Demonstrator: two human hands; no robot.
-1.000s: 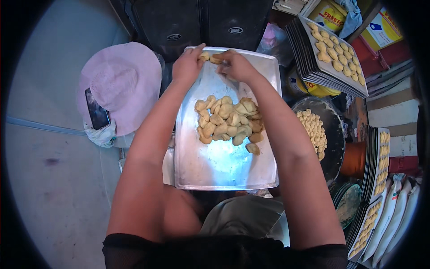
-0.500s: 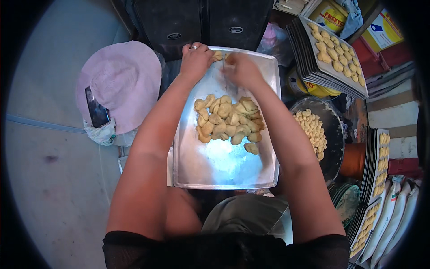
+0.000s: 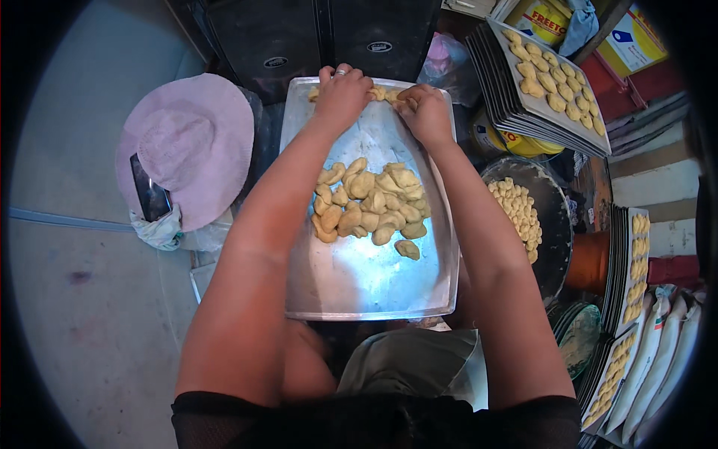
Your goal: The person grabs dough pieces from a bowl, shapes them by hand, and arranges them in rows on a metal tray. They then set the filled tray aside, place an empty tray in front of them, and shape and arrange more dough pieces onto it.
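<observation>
Silvery metal shows along the near part of the shallow tray (image 3: 329, 288), which lies in front of the person, and a heap of pale yellow dough pieces (image 3: 370, 200) sits near its middle. Compared with a second ago, both hands are farther right along the far rim, and a corner piece (image 3: 313, 93) now shows at the far left, uncovered by the shift. The left hand (image 3: 344, 97) is bent over the far edge with its fingers curled, just beside a few small edge pieces (image 3: 379, 93) that lie between the two hands; its fingertips are hidden, so I cannot tell whether it pinches anything. The right hand (image 3: 430, 116) is at the far right corner, thumb and fingers drawn in close to the end of that line; it may be pinching a piece there, but I cannot tell for sure. The change suggests that the row along the far edge is being worked from left to right and now reaches nearly to the corner. The heap looks much the same as before, with one loose piece (image 3: 407, 249) lying at its near right side. To the right of the tray, a dark basin (image 3: 552, 254) holds many more small lumps (image 3: 516, 213).
</observation>
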